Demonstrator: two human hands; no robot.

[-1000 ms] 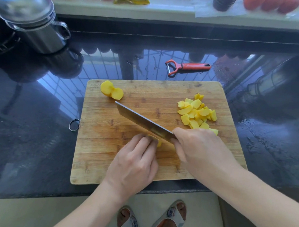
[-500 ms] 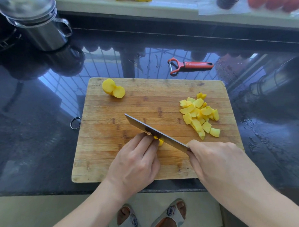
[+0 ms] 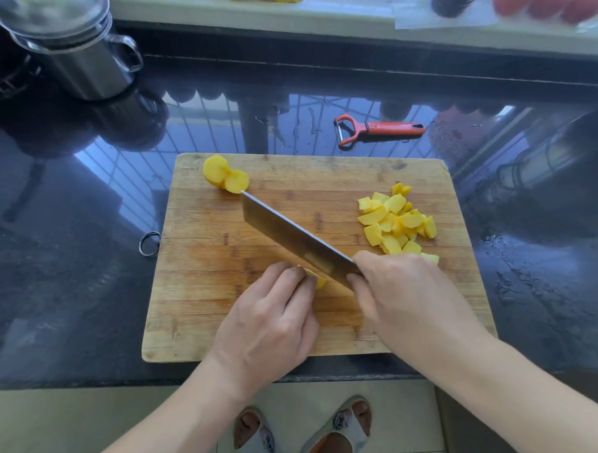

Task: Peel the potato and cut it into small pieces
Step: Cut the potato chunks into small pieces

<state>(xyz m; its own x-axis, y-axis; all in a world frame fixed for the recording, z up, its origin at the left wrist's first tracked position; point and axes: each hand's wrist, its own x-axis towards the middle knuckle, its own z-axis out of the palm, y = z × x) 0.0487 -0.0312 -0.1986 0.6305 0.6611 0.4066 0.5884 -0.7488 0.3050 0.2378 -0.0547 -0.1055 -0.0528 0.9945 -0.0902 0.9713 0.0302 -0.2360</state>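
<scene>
My one head camera looks steeply down from close above the board (image 3: 225,298) on the counter (image 3: 70,270), facing the sill (image 3: 350,15).

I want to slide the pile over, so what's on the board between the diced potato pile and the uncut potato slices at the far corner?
Head view: the knife blade crosses between the uncut slices and diced pile; otherwise bare cutting board.

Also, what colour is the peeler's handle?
Red-orange, on the peeler lying on the black counter beyond the cutting board; the head view shows it.
</scene>
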